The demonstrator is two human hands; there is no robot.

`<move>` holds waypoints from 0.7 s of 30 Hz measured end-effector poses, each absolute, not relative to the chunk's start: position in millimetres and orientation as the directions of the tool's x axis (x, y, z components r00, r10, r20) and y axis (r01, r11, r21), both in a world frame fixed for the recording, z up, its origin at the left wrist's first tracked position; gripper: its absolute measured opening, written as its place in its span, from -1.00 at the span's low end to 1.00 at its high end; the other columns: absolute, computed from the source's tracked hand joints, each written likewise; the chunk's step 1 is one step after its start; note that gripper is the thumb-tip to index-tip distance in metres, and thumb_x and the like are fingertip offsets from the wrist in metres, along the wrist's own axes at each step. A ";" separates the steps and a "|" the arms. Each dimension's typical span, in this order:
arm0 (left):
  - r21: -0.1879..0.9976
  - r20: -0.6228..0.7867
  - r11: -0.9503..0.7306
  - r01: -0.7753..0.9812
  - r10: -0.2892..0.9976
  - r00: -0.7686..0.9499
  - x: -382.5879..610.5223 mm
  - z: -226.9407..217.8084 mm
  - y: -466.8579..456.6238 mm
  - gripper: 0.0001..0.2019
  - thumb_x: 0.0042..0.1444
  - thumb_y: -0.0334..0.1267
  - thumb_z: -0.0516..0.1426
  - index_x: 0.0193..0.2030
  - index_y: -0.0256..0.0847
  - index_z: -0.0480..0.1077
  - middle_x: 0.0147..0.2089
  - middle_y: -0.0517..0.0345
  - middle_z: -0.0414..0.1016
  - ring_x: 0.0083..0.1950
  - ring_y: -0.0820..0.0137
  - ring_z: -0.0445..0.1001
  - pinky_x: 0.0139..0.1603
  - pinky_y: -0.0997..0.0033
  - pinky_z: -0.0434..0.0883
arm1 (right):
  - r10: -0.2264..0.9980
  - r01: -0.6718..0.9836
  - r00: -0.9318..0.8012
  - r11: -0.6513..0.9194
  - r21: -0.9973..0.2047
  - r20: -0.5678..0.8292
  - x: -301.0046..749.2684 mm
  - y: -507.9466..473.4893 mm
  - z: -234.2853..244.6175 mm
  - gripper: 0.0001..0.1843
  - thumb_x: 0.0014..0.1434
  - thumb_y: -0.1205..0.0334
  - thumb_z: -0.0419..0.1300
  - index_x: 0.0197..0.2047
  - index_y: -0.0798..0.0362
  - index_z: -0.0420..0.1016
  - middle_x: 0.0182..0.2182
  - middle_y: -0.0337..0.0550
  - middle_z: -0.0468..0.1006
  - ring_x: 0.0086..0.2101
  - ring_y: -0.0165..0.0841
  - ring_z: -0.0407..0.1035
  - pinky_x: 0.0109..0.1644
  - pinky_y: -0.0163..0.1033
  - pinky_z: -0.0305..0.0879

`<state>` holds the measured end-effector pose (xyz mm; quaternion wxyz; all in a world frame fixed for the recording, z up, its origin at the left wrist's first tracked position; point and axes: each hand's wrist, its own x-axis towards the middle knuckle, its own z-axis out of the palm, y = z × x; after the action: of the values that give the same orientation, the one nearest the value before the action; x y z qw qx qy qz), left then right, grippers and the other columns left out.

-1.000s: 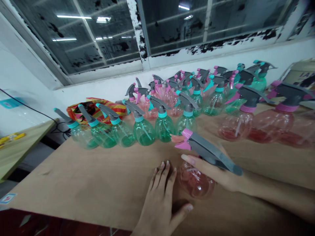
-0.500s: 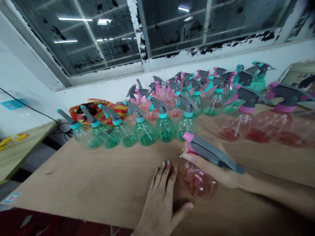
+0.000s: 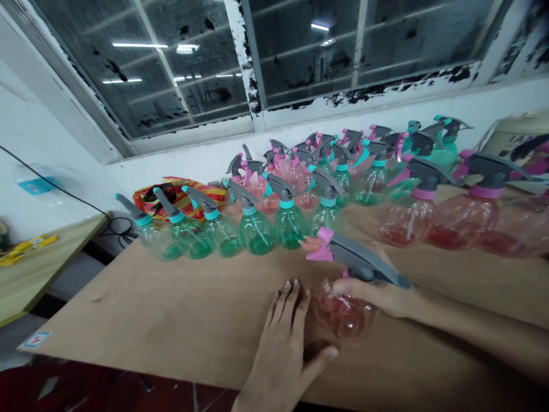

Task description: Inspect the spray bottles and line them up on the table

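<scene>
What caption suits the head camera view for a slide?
Right hand holds a round, translucent pink plastic spray bottle; left hand rests on a flat brown tabletop.

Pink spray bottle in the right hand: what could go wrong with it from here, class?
1. The right hand holds the pink spray bottle near its neck, so the rounded body might slip or tip.
2. The left hand lies close beside it and could get bumped.
3. A wide swing might knock the row of green bottles beyond.
</scene>
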<state>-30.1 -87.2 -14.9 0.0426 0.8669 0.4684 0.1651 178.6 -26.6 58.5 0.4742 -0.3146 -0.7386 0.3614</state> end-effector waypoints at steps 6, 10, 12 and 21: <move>0.234 0.247 -0.566 0.790 0.821 0.515 -29.6 -14.4 -86.9 -0.22 0.26 0.05 0.11 0.44 -0.29 -0.14 0.44 -0.24 -0.04 0.43 -0.01 -0.02 0.29 -0.18 0.19 | 0.837 0.146 -0.374 0.479 -0.866 0.399 185.8 -25.5 55.9 -0.52 -0.04 -0.11 0.36 -0.05 -0.13 0.53 -0.41 -0.30 0.56 -0.50 -0.36 0.44 -0.46 -0.26 0.39; 0.241 0.248 -0.571 0.785 0.818 0.519 -30.5 -15.7 -86.2 -0.24 0.26 0.05 0.12 0.43 -0.26 -0.11 0.44 -0.23 -0.03 0.43 -0.02 -0.02 0.29 -0.19 0.17 | 0.826 0.172 -0.424 0.476 -0.863 0.371 194.1 -26.9 56.2 -0.45 0.00 0.03 0.35 0.09 -0.17 0.45 -0.41 -0.33 0.61 -0.46 -0.32 0.49 -0.36 -0.22 0.45; 0.242 0.244 -0.563 0.790 0.823 0.512 -30.9 -16.4 -85.4 -0.23 0.25 0.06 0.12 0.42 -0.29 -0.08 0.44 -0.25 -0.03 0.43 -0.03 -0.02 0.29 -0.19 0.17 | 0.830 0.230 -0.414 0.492 -0.840 0.373 198.2 -29.6 56.1 -0.39 0.00 0.06 0.35 0.15 -0.17 0.41 -0.40 -0.33 0.63 -0.40 -0.28 0.52 -0.28 -0.17 0.48; 0.207 0.284 -0.581 0.787 0.806 0.520 -31.7 -18.9 -82.8 -0.27 0.24 0.03 0.13 0.40 -0.34 -0.01 0.42 -0.27 0.04 0.42 0.00 0.01 0.29 -0.13 0.18 | 0.846 0.511 -0.310 0.534 -0.674 0.434 209.9 -57.5 49.4 -0.54 0.09 -0.02 0.30 0.04 -0.07 0.48 -0.05 -0.13 0.61 -0.05 -0.11 0.49 0.07 0.09 0.39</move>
<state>-31.7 -82.8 -18.9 0.0262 0.8713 0.4571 0.1766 209.9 -57.5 49.4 0.3955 -0.4340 -0.7812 0.2118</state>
